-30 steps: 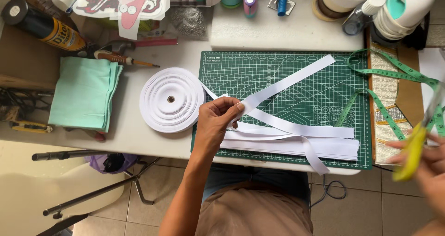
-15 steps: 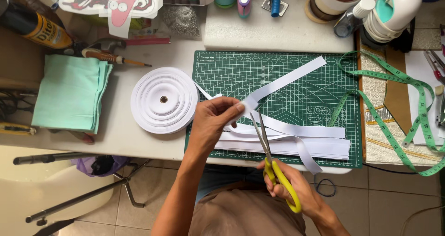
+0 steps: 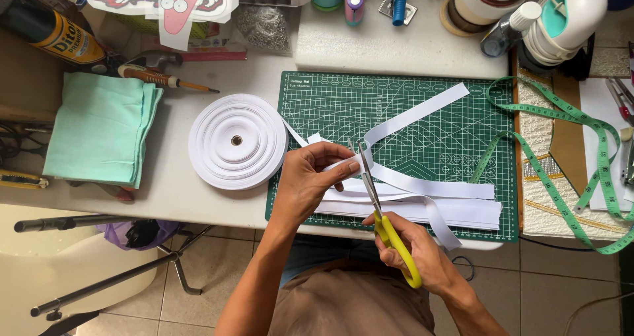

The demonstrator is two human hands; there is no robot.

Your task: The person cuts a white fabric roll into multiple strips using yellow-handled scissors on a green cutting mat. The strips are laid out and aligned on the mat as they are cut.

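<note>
White work table [image 3: 165, 197] carries a green cutting mat [image 3: 422, 144] and a white ribbon roll [image 3: 236, 140] just left of it. Ribbon strip [image 3: 416, 115] runs from roll across mat. Left hand [image 3: 310, 181] pinches the strip; right hand [image 3: 413, 250] grips yellow-handled scissors [image 3: 383, 217], blades at the strip.

A second ago the right hand [image 3: 416, 253] was far off to the side; now it holds yellow-handled scissors [image 3: 380, 204] beside the left hand [image 3: 314, 177], blades at the white ribbon [image 3: 409, 187].
</note>
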